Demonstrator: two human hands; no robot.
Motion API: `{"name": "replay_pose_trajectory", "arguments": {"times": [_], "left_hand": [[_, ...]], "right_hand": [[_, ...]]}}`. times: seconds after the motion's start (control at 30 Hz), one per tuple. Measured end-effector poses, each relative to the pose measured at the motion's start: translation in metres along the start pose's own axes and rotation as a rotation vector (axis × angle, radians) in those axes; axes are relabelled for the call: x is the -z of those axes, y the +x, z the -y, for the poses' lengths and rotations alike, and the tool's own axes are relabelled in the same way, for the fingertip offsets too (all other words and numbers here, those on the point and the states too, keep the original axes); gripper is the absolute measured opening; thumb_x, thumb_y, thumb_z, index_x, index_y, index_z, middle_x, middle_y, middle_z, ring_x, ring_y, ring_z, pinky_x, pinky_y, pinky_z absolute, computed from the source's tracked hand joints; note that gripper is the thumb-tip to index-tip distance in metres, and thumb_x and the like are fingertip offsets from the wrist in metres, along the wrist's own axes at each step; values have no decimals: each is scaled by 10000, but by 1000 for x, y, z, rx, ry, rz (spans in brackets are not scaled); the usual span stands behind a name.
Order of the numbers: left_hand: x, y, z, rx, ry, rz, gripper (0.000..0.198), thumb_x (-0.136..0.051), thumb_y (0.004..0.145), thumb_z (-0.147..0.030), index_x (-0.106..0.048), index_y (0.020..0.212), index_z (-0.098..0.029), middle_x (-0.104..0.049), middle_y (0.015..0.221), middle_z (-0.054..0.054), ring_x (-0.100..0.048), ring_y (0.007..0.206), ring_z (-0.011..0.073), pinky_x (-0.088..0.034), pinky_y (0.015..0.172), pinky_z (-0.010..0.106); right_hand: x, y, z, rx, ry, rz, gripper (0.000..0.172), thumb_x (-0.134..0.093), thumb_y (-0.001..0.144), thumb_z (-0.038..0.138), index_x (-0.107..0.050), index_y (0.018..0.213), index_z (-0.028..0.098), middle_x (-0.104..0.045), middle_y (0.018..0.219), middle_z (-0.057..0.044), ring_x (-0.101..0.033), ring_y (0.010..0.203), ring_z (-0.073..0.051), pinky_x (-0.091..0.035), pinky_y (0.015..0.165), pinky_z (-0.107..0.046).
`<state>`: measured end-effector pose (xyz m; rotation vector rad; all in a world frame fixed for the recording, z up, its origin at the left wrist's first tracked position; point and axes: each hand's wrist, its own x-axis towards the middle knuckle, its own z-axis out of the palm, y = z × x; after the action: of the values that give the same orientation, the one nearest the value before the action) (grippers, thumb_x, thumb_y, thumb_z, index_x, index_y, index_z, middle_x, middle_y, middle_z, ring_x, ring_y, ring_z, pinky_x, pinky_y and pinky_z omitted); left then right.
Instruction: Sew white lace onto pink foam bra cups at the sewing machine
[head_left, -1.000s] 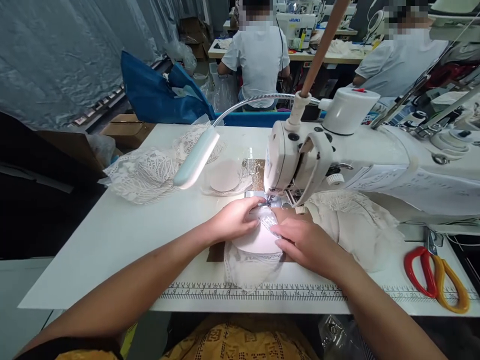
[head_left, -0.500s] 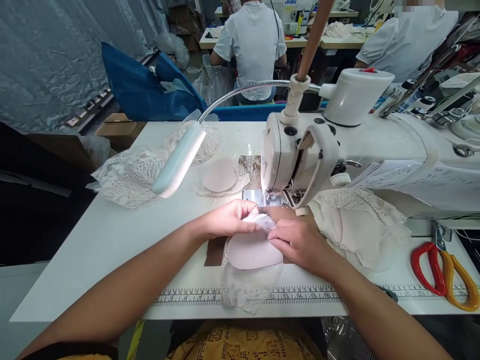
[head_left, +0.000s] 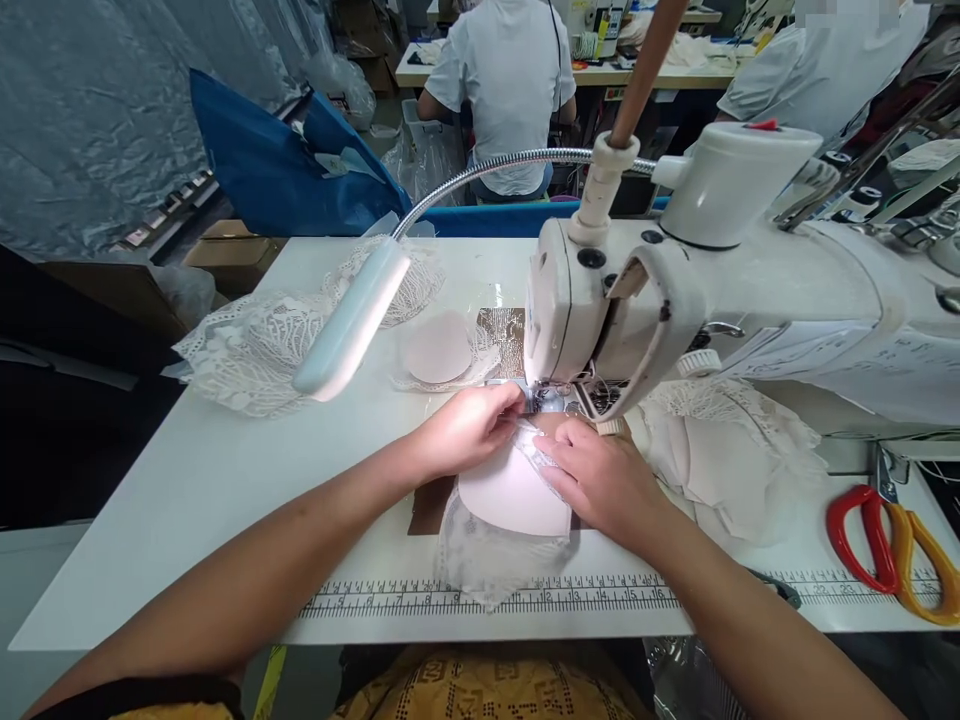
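Observation:
A white lace piece (head_left: 480,560) with a smooth pale cup pad (head_left: 510,495) on it lies in front of the sewing machine (head_left: 592,290). My left hand (head_left: 476,425) pinches the upper left edge of the lace piece, close beside the needle area. On the other side, my right hand (head_left: 596,475) has its fingers curled on the right edge of the same piece, its thumb over the pad. Part of the upper edge is hidden under the fingers. Whether the edge lies under the presser foot I cannot tell.
A lamp (head_left: 352,320) on a bendy neck hangs over the left side. Lace pieces (head_left: 262,350) lie left, another padded piece (head_left: 439,350) behind, and a stack (head_left: 720,460) right. Scissors (head_left: 892,540) rest near a printed ruler (head_left: 585,597). People in white shirts (head_left: 506,90) sit beyond.
Both hands have moved forward toward the needle with the lace piece. Its top edge now lies flatter, and the left hand has turned knuckles up. The whole view has shifted slightly.

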<state>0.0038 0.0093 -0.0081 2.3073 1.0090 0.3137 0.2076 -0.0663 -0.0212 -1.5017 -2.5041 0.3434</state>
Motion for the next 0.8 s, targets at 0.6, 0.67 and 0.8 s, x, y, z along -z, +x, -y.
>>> {"name": "replay_pose_trajectory", "arguments": {"times": [0.6,0.67,0.8], "left_hand": [[-19,-23,-8,-246,429,-11,445,-463,929,-318,-529,1268,-36,-549,1317,198,-514,1214,318,-451,1031,464],[-15,-20,-4,-242,431,18,507,-485,916,-352,-499,1305,-27,-515,1356,203,-477,1256,324,-408,1075,462],[-8,-14,0,-251,422,85,511,-490,915,-362,-499,1316,-45,-485,1382,205,-432,1299,323,-380,1094,454]], "right_hand": [[-3,4,2,-56,-59,-41,288,-516,896,256,-619,1156,190,-632,987,-71,-558,804,-196,-408,624,-296],[-5,5,3,-82,-64,-49,306,-525,894,269,-619,1173,186,-644,1068,-81,-575,847,-208,-439,656,-306],[-4,7,4,-113,-88,-41,306,-516,897,265,-633,1164,169,-648,1135,-93,-596,925,-231,-484,729,-334]]}}
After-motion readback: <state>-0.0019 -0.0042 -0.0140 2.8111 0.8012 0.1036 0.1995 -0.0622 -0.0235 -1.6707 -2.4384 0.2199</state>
